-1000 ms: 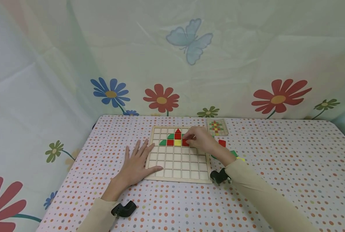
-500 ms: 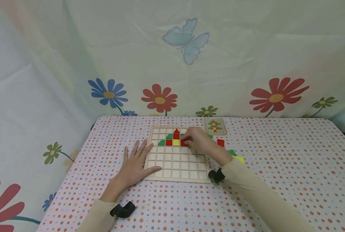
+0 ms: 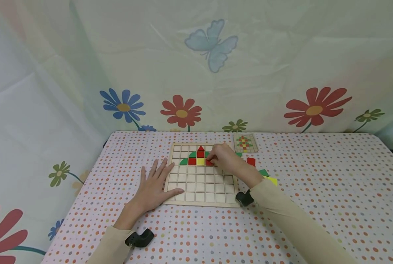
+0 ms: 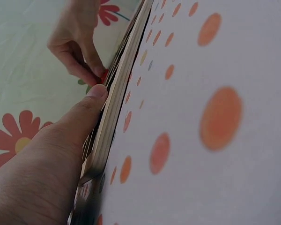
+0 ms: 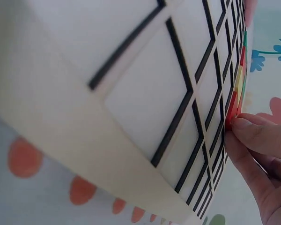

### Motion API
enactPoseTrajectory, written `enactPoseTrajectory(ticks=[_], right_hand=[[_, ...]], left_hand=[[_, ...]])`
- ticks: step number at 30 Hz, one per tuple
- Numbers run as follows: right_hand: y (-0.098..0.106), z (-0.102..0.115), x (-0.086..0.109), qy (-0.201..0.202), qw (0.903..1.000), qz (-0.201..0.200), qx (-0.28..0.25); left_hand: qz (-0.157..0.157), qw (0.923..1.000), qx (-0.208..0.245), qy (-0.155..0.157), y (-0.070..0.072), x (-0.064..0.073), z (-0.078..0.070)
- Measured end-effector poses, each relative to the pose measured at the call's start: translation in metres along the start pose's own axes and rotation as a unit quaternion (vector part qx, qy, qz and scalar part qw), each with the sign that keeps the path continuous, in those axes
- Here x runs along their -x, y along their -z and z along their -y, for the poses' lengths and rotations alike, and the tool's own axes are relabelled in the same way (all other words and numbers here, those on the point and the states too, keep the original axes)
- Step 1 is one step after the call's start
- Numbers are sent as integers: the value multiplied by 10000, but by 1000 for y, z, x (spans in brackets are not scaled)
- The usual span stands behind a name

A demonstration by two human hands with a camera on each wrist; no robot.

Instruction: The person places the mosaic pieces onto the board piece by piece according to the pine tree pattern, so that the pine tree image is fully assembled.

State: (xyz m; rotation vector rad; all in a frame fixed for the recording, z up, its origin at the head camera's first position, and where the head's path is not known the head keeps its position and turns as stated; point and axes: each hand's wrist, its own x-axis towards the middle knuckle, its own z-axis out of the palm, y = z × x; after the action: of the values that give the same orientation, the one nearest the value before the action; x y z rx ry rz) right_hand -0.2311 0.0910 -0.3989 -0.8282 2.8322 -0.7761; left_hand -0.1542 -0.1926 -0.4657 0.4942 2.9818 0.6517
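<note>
Flower-print curtain (image 3: pixel 269 73) behind dotted table (image 3: pixel 348 183); left hand (image 3: pixel 155 190) spread, fingers straight, thumb on board (image 3: pixel 201 198); right of it, in board cells, green tile (image 3: pixel 184 162), then yellow tile (image 3: pixel 201 161); just right of yellow, red tile (image 5: pixel 231 108) in board, pinched by right hand (image 3: pixel 225 158), thumb against finger; picture card (image 3: pixel 245 143) beyond right hand; loose red tile (image 3: pixel 251 161), loose yellow tile (image 3: pixel 273 180) near right wrist

A dotted table (image 3: pixel 196 234) carries a wooden board (image 3: pixel 200 187) beneath the right hand (image 3: pixel 227 159); beyond that hand, a picture card (image 3: pixel 245 143); to its right, a red tile (image 3: pixel 251 161), green tile (image 3: pixel 264 172) and yellow tile (image 3: pixel 273 181).
</note>
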Motion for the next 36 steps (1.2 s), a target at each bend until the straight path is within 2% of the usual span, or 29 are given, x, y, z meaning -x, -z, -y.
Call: enactPoseTrajectory(ticks=[6, 11, 15, 20, 28, 32, 36], right_hand=[[7, -2, 11, -128, 9996, 143, -207], [33, -2, 29, -226, 9985, 203, -463], [55, -2, 50, -68, 9994, 209, -285], [69, -7, 87, -34, 9982, 586, -129], [62, -23, 133, -176, 9922, 1221, -153], [56, -31, 149, -403, 9911, 1260, -142], [51, -37, 160, -393, 9923, 1177, -60]], left_hand=[[11, 10000, 4, 3, 1, 0, -2], [18, 10000, -27, 50, 1, -1, -2], [-2, 10000, -25, 76, 0, -1, -1], [3, 9999, -47, 118, 0, 0, 1], [-103, 9999, -25, 115, 1, 3, 2], [-93, 9999, 24, 56, 1, 3, 0], [-70, 10000, 5, 35, -1, 1, -3]])
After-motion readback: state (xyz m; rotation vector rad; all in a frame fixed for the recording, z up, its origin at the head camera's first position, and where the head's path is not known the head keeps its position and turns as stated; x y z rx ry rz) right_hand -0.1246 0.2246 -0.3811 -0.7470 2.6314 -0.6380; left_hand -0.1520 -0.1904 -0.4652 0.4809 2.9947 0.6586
